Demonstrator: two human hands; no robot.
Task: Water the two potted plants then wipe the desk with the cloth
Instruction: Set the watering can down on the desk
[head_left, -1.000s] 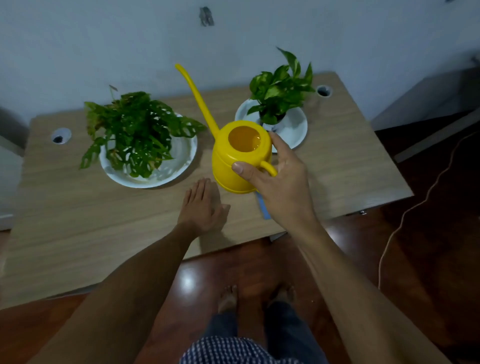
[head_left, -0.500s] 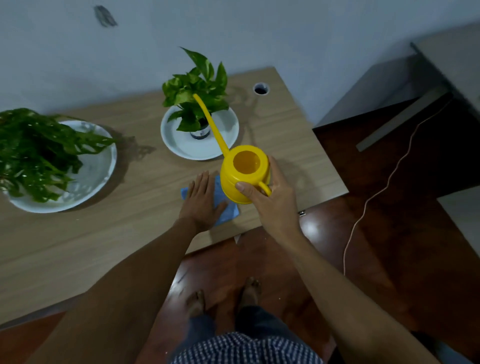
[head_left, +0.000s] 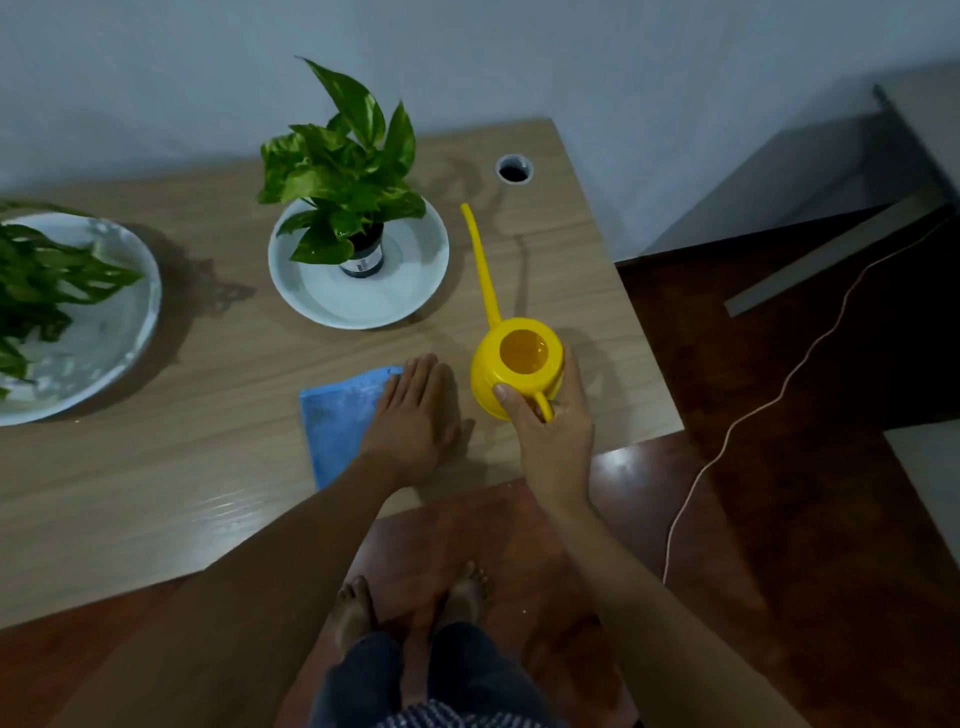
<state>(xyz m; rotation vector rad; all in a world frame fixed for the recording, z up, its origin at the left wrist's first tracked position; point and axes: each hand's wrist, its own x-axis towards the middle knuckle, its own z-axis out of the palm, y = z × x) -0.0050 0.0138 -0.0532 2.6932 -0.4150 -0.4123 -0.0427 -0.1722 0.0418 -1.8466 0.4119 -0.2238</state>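
A yellow watering can (head_left: 511, 364) with a long thin spout stands upright near the desk's right front corner. My right hand (head_left: 553, 423) is closed around its handle. My left hand (head_left: 415, 415) lies flat, fingers together, on the right part of a blue cloth (head_left: 337, 421) spread on the wooden desk (head_left: 208, 364). A small pothos plant (head_left: 348, 171) in a dark pot stands in a white saucer (head_left: 415, 291) behind the cloth. A larger leafy plant (head_left: 36, 280) sits in a white dish (head_left: 114, 343) at the left edge.
A round cable hole (head_left: 514, 169) is at the desk's back right. The wall runs right behind the desk. A thin cord (head_left: 779, 384) trails over the dark red floor on the right. My bare feet (head_left: 410, 603) stand by the desk's front edge.
The watering can has moved right and down, from beside the small plant to the desk's right front corner. More of the blue cloth shows under my left hand. The view shifted right.
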